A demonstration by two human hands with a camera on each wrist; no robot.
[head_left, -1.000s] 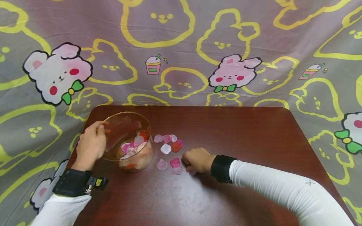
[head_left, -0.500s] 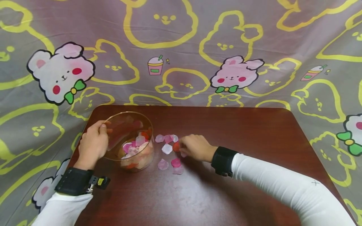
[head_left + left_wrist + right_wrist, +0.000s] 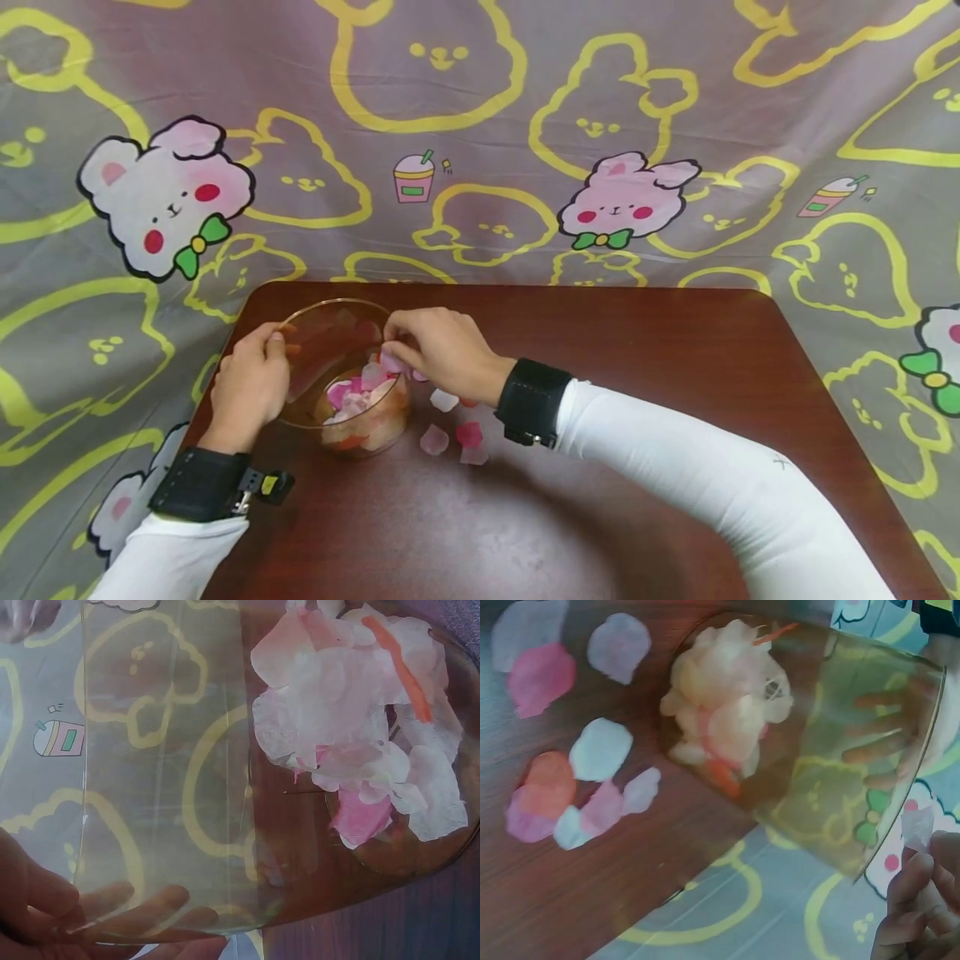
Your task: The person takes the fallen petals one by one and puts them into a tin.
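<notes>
A clear amber cylindrical container [image 3: 343, 302] stands at the left of the table, with pale, pink and orange petals [image 3: 358, 403] heaped in its bottom. My left hand [image 3: 250, 379] holds its left rim, thumb outside and fingers visible through the wall in the left wrist view. At the opposite rim, my right hand [image 3: 444, 348] pinches a pale pink petal [image 3: 917, 827] between thumb and fingertips. Loose petals lie just right of the container: a white petal [image 3: 444, 401], a bright pink petal [image 3: 469, 434] and a lilac petal [image 3: 434, 439]. The right hand partly hides others, including an orange petal [image 3: 549, 782].
The brown wooden table [image 3: 637, 358] reaches to a patterned cloth backdrop [image 3: 495, 150] behind and at both sides. Its rounded far-left corner lies just beyond the container.
From the table right of the loose petals, my right hand has risen leftward to the container's rim, bringing a pale pink petal. The left hand keeps holding the container in place.
</notes>
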